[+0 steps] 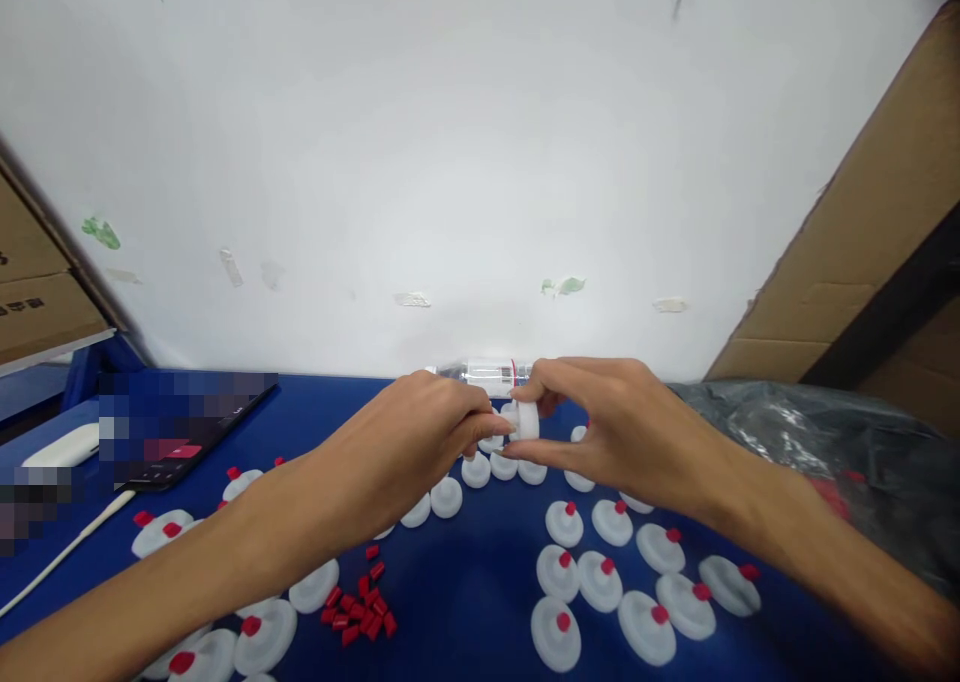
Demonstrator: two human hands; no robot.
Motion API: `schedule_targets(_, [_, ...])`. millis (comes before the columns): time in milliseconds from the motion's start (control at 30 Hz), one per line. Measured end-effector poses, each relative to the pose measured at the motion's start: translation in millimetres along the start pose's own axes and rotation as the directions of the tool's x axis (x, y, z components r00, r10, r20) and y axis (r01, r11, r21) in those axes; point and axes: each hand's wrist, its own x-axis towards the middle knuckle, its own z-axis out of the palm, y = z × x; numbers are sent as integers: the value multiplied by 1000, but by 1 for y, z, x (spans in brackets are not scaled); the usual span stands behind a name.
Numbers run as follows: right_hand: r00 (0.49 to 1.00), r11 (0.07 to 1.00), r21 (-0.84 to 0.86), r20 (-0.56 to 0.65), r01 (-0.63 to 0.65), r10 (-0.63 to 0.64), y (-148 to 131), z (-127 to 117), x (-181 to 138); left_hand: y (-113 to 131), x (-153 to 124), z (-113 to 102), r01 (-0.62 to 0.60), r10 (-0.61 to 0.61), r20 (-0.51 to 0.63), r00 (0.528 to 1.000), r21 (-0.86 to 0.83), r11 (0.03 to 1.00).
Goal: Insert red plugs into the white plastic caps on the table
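My right hand (600, 422) pinches a white round cap (527, 422) between thumb and fingers, above the blue table (465, 602). My left hand (420, 442) meets it from the left, fingertips closed and pressed against the cap; whatever small part they hold is hidden. Several white caps with red plugs (611, 522) lie in rows below my right hand. More white caps (476, 470) sit under both hands. A small heap of loose red plugs (360, 607) lies beneath my left forearm.
A phone (187, 442) with a white cable (67, 552) lies at the left. A clear plastic bottle (487, 372) lies against the white wall. A dark plastic bag (825, 442) sits at the right, with cardboard boxes (862, 232) behind it and at the far left.
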Motion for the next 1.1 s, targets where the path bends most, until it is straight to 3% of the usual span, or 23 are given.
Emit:
schedule_targets(267, [994,992,99,-86,83,-75,-5,-7,1,11,1,-14,-26,42,76,996,-200,979])
schedule_targets(467, [986,989,-9,-80,146,-146,-8,-4,0,13,1,-23,1,31,128,991,-245,969])
schedule_targets(667, [993,985,-129,46,111,-106,-15,3,2,16,-11,-23,-82,74,69,995,127,989])
schedule_targets(833, [989,980,-159,111,119,-102,-14,6,2,8,-16,-19,-79,24,146,989,382,921])
schedule_targets(967, [972,997,-51,226,-56,66,-10,9,2,-3,-22,-19,-79,-7,197,980,427,901])
schedule_targets(1100, [929,995,-30,356,-96,101,-9,18,3,-5,-30,-12,-139,32,256,966,412,900])
